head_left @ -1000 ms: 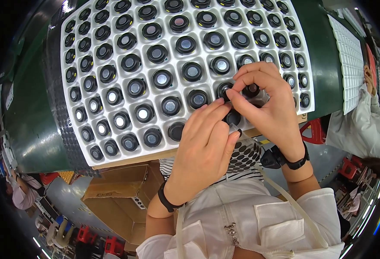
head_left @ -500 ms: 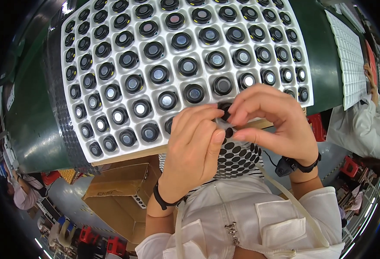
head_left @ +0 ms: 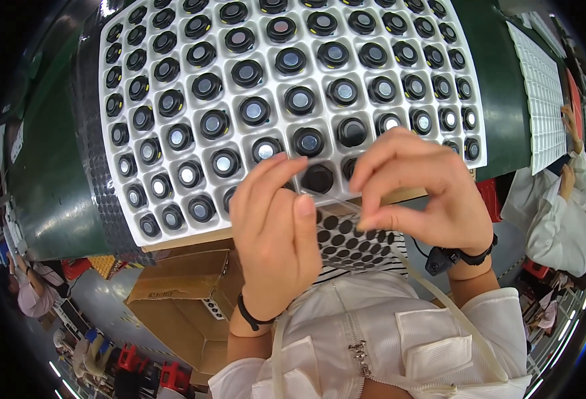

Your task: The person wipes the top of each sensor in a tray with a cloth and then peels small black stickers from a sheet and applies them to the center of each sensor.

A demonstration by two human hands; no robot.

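**Your 2 hands face each other at the tray's near edge, a clear strip between them**

The black round parts [head_left: 300,100] are low, stepped discs, most with a silver centre that ranges from dull grey to bright; a few show yellow marks on the rim, and 1 in the middle of the far half looks pinkish. They sit in the tray's cells, and 2 near your fingers show dark tops.

Your left hand [head_left: 273,233] has its fingers and thumb apart, tips beside the clear strip [head_left: 336,201]; you can't tell from here whether they hold it. Your right hand [head_left: 429,193] is curled narrow, thumb near the fingertips, where the strip's right end runs; blur hides whether they pinch it. Just below the hands, a dotted sheet [head_left: 354,247] carries rows of black discs.

The white tray [head_left: 126,225] holds 1 part in each cell you can see into. Near left, a cardboard box [head_left: 166,289] stands open below table level. A gridded white tray [head_left: 539,100] lies far right.

The tray's near edge curves just beyond your hands. To its left, a dark textured mat [head_left: 92,166] borders it; the green table [head_left: 47,193] spreads farther left.
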